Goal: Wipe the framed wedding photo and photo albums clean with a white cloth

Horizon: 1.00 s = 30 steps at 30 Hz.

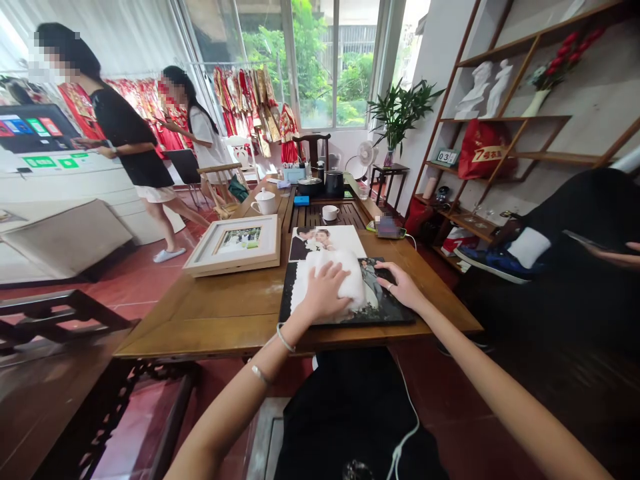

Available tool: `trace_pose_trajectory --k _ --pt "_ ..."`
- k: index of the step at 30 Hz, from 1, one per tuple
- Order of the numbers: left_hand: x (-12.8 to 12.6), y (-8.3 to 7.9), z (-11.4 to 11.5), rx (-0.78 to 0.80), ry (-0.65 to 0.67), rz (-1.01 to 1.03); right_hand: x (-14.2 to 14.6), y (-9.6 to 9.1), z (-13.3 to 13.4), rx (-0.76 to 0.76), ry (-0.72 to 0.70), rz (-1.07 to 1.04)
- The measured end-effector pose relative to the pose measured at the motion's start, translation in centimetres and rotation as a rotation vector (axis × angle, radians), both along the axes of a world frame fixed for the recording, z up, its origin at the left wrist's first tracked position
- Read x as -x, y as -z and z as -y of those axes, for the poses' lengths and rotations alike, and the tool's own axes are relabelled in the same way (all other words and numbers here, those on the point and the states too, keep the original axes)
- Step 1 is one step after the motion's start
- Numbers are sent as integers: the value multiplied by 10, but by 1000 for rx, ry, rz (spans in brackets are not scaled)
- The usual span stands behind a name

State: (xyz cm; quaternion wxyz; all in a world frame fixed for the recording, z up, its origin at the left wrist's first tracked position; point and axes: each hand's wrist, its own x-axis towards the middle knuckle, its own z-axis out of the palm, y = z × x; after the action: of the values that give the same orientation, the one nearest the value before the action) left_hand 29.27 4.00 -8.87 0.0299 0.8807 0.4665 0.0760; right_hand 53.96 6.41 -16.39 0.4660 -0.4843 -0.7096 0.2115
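Note:
My left hand (pixel 326 293) lies spread on a folded white cloth (pixel 353 270), palm down. Under the cloth is a dark photo panel (pixel 395 303) showing people in wedding dress, flat near the table's front edge. The cloth hides much of its picture. With fingers stretched out, my right hand (pixel 400 285) rests at the panel's right side and holds nothing. Just behind the panel lies a lighter wedding photo (pixel 345 241), partly covered by the cloth. A pale wooden picture frame (pixel 235 243) sits to the left, apart from both hands.
On the wooden table (pixel 200 313) stand a lidded white cup (pixel 264 201), a small white cup (pixel 330 213) and a dark kettle (pixel 334 183). A phone (pixel 390 228) with a cable lies right. A seated person's shoe (pixel 493 263) is close by. Two people stand left.

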Motion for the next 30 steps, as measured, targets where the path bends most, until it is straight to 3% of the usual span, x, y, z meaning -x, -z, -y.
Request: trace_pose_trajectory --k 6,10,13,23,30 --pt "1 6 51 22 109 53 0 0 0 -7 3 4" --pt "-6 9 62 23 159 52 0 0 0 -7 -8 -5" --pt "-15 8 50 23 163 31 -1 0 -1 -17 -18 -19" --pt "-39 5 -22 -35 94 -6 -4 7 -4 -4 -12 -27" --pt "-41 8 -61 -55 168 -19 -3 6 -5 11 -10 -33"
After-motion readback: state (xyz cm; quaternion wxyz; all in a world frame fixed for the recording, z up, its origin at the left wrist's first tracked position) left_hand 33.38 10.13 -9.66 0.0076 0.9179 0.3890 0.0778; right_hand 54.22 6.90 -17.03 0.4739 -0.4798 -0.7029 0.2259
